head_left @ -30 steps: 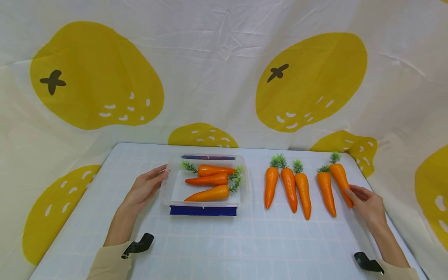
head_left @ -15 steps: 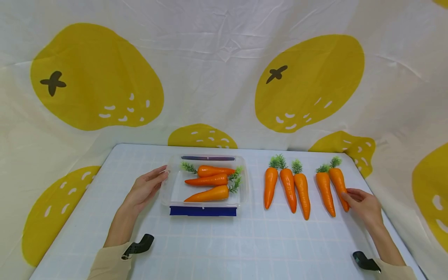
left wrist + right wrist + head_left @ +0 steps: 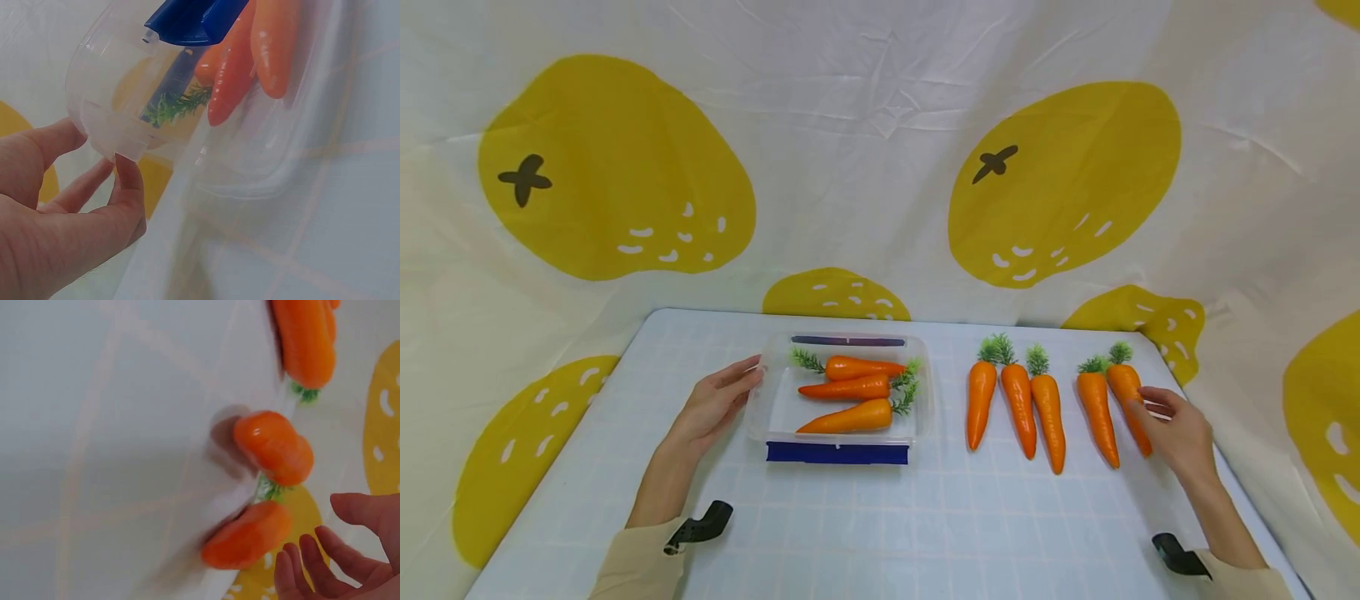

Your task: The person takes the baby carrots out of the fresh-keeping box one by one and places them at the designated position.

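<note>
At 4 o'clock in the head view, the right hand is at the outermost carrot on the tabletop, its grip loosely parted; whether it touches cannot be told. From the 9 o'clock side, the left hand sets relaxed fingertips against the clear container, without a firm hold.

The outermost carrot looks smooth and tapered, so it could roll away if pinched unevenly. Its leafy top sits close enough to the neighbouring carrot, on its 9 o'clock side, to snag or nudge it. A low sweep toward 9 o'clock might scatter the three loose carrots. Too hard a push from the left hand could slide the container, jostling the three carrots inside.
</note>
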{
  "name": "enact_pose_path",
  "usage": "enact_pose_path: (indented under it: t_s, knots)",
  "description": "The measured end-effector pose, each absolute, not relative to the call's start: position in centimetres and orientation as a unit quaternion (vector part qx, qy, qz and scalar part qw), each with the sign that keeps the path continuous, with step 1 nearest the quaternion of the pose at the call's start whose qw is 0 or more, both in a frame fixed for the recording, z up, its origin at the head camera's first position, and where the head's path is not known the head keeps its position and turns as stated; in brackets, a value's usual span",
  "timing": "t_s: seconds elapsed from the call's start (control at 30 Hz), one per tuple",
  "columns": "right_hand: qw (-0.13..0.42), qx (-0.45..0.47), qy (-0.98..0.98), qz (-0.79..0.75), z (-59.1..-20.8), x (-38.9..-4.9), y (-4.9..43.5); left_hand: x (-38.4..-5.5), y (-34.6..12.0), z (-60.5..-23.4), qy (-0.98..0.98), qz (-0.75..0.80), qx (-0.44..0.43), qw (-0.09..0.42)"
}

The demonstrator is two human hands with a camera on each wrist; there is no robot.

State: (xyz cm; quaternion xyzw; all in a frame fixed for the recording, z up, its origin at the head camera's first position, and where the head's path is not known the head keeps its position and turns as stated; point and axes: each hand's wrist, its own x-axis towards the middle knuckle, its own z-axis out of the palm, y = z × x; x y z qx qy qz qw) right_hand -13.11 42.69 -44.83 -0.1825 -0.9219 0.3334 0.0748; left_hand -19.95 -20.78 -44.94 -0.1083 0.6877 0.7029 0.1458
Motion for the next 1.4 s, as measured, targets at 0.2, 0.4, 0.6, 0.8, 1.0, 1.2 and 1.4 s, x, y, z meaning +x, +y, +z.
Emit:
enact_pose_path:
  t_s: [0.2,0.4,0.6,0.8,1.0,1.2,1.4]
  knots:
    - [0.115,-0.112,-0.93,0.331,-43.0,-14.1,39.5,-19.9,-20.7,-45.0,0.686,0.705,-0.108,0.145]
    - [0.116,-0.051,-0.932,0.339,-40.9,-15.2,36.2,-19.9,-20.7,-44.9,0.688,0.702,-0.113,0.145]
    - [0.114,0.001,-0.935,0.336,-39.1,-16.5,33.2,-19.9,-20.7,-44.9,0.691,0.7,-0.113,0.144]
    - [0.118,0.063,-0.926,0.352,-38.1,-17.6,30.5,-19.8,-20.6,-45.0,0.692,0.699,-0.111,0.142]
    - [0.109,0.113,-0.917,0.366,-37.5,-18.5,27.6,-19.8,-20.5,-45.0,0.688,0.703,-0.116,0.138]
    - [0.08,0.139,-0.911,0.381,-37.2,-19.2,24.5,-19.9,-20.5,-44.9,0.687,0.704,-0.115,0.139]
    - [0.069,0.182,-0.905,0.377,-37.6,-19.9,21.4,-19.7,-20.5,-44.8,0.69,0.701,-0.114,0.138]
